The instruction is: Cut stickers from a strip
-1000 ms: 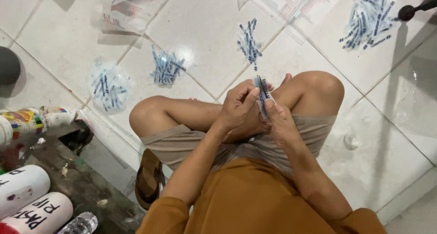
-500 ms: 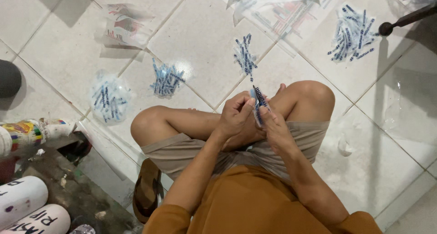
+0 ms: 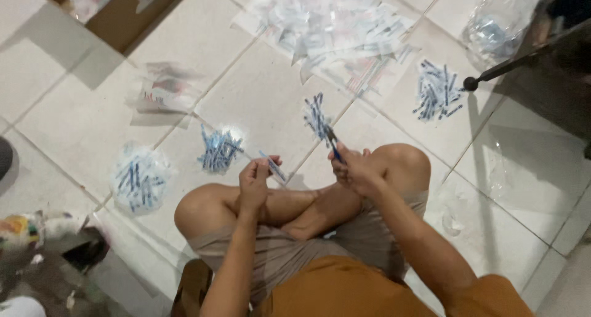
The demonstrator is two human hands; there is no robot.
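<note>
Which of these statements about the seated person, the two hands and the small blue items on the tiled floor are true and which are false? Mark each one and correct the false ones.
1. The left hand holds a slim clear sleeve. True.
2. The right hand is empty. False: it grips a dark blue pen-like item.
3. The two hands are clasped together. False: they are apart.
4. Several heaps of blue items lie on the tiled floor. True.
5. The person sits cross-legged on the floor. True.
</note>
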